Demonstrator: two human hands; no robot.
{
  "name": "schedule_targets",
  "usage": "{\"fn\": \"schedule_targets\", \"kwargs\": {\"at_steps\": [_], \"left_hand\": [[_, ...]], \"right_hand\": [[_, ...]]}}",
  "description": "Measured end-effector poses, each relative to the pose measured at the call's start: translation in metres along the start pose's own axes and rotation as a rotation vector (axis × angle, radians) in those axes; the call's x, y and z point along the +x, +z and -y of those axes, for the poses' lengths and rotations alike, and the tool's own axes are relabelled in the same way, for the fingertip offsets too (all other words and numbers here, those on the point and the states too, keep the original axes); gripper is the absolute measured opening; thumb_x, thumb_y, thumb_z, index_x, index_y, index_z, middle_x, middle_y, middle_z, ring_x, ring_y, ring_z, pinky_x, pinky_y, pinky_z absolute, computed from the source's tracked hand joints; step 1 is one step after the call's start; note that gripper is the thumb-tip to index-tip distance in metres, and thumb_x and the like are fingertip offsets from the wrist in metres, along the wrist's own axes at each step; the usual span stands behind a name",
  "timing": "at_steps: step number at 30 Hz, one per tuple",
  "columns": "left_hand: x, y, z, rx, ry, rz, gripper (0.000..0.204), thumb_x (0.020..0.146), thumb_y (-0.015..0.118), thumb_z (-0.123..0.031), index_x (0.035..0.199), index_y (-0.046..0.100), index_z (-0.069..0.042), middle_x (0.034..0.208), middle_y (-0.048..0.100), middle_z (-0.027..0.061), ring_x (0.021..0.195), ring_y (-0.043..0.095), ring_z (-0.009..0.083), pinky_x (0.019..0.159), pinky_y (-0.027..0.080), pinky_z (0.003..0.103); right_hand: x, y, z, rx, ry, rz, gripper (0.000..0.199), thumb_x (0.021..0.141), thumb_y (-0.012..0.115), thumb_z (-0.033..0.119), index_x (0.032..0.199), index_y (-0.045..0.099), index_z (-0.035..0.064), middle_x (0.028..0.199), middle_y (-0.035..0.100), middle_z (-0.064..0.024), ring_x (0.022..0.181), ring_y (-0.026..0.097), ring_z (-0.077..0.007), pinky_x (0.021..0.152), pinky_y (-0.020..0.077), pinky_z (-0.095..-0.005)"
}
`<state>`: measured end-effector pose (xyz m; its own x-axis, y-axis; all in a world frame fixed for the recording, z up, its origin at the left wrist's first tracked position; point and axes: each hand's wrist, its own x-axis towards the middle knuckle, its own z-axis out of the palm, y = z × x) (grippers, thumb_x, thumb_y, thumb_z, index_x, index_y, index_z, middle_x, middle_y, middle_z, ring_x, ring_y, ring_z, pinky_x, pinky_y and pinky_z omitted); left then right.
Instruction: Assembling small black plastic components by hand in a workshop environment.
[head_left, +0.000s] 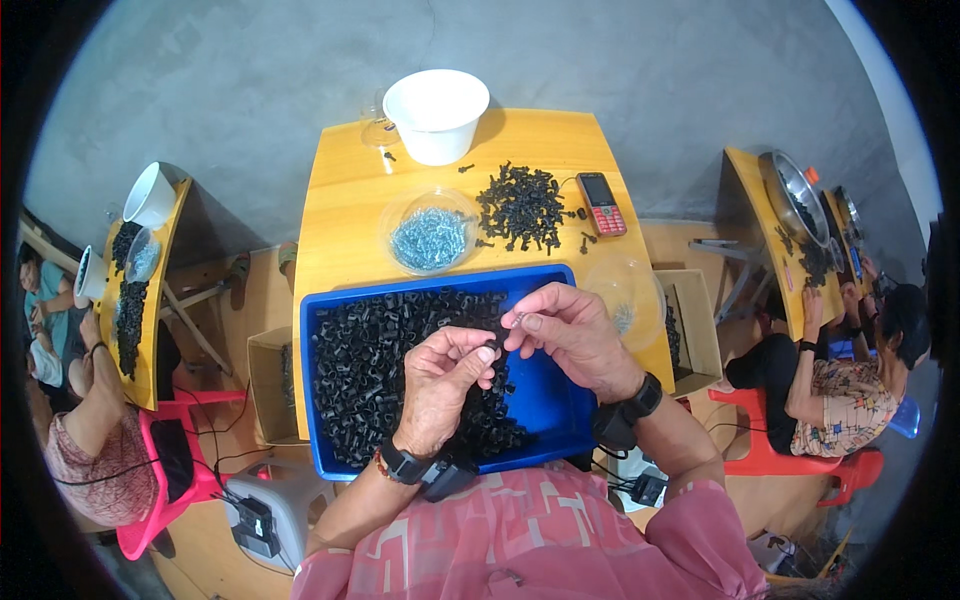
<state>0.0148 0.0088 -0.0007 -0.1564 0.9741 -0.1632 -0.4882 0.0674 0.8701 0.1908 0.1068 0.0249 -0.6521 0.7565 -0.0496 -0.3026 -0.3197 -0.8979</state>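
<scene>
Over the blue tray (558, 415), my left hand (438, 390) is closed in a pinch on a small black plastic part (493, 345). My right hand (585, 340) is close beside it, its thumb and forefinger pinching a small silvery screw (518, 320) near that part. Whether the screw touches the part cannot be made out. Many loose black plastic parts (365, 370) fill the tray's left and middle; its right side shows bare blue. Behind the tray stands a clear round bowl (395, 262) of silvery screws (430, 240). A pile of black parts (520, 205) lies to its right.
A white bucket (437, 135) stands at the yellow table's (345, 190) far edge, beside a clear cup (377, 128). A red and black phone (600, 205) lies at the right. Cardboard boxes (700, 330) flank the table. Other people sit at side tables left and right.
</scene>
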Motion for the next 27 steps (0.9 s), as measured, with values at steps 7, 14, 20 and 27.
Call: {"fn": "schedule_targets", "kwargs": {"at_steps": [7, 14, 20, 27], "left_hand": [[0.001, -0.001, 0.001, -0.039, -0.001, -0.025, 0.017, 0.091, 0.068, -0.003, 0.107, 0.066, 0.002, 0.093, 0.070, 0.0109, 0.071, 0.064, 0.0124, 0.064, 0.055, 0.025], [0.001, 0.000, 0.001, -0.039, -0.006, -0.015, 0.018, 0.091, 0.067, -0.003, 0.108, 0.066, 0.002, 0.094, 0.071, 0.0114, 0.072, 0.064, 0.0124, 0.064, 0.055, 0.025], [0.002, -0.002, 0.004, -0.026, 0.009, 0.010, 0.018, 0.091, 0.067, -0.002, 0.108, 0.066, 0.003, 0.094, 0.071, 0.0110, 0.072, 0.064, 0.0119, 0.065, 0.055, 0.025], [0.001, -0.002, 0.005, -0.006, 0.008, 0.006, 0.016, 0.091, 0.067, -0.002, 0.106, 0.065, 0.002, 0.094, 0.071, 0.0105, 0.073, 0.065, 0.0123, 0.065, 0.055, 0.026]], "right_hand": [[0.000, 0.005, 0.002, -0.276, -0.072, -0.014, 0.009, 0.093, 0.065, 0.001, 0.102, 0.066, -0.0001, 0.099, 0.070, -0.0087, 0.083, 0.069, -0.0140, 0.071, 0.0567, -0.0259], [-0.003, 0.011, -0.003, -0.510, -0.234, -0.027, 0.011, 0.089, 0.067, -0.003, 0.098, 0.065, 0.0011, 0.092, 0.067, -0.0045, 0.083, 0.068, -0.0118, 0.070, 0.0550, -0.0240], [-0.001, 0.016, 0.001, -0.731, -0.376, 0.006, 0.015, 0.084, 0.069, -0.006, 0.096, 0.064, 0.0019, 0.089, 0.066, -0.0068, 0.081, 0.067, -0.0139, 0.070, 0.0537, -0.0256], [0.003, 0.017, 0.002, -0.885, -0.471, 0.059, 0.018, 0.081, 0.071, -0.007, 0.094, 0.066, 0.0037, 0.089, 0.066, -0.0084, 0.079, 0.066, -0.0193, 0.068, 0.0524, -0.0286]]}}
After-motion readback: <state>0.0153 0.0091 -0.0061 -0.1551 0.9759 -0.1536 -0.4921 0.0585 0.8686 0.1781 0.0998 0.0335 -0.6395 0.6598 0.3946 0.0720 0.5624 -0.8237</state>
